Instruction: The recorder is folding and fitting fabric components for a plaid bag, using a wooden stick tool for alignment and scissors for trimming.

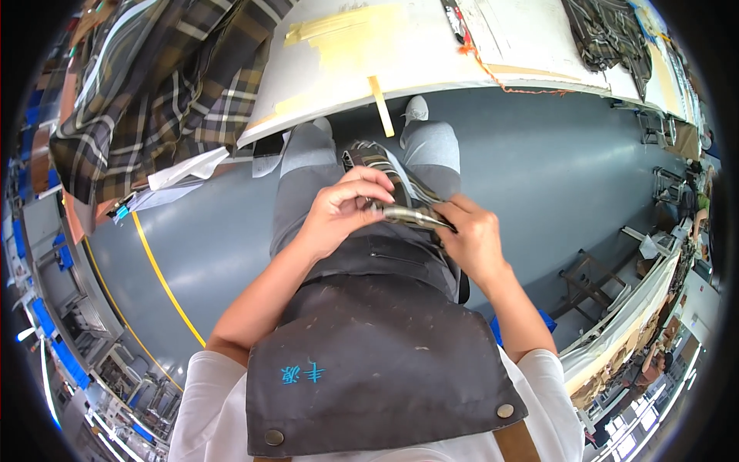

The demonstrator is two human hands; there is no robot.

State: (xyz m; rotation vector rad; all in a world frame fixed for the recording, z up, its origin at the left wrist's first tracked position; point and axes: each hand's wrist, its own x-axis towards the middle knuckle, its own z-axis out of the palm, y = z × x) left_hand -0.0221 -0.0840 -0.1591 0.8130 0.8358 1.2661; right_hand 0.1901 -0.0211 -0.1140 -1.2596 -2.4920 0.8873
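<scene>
Above my lap, both hands hold a piece of plaid fabric in brown, olive and white. My left hand pinches its left end between thumb and fingers. My right hand is closed around the right end, its fingertips partly hidden. A folded edge is stretched between the two hands. More of the cloth, with a pale strip along it, lies between my knees. I cannot tell the exact kind of piece. A dark apron covers my front.
A large plaid fabric pile hangs over the table's left side. The white table bears yellow tape, a cutter-like tool and an orange cord. Another plaid bundle lies at the far right. A wooden stool stands right.
</scene>
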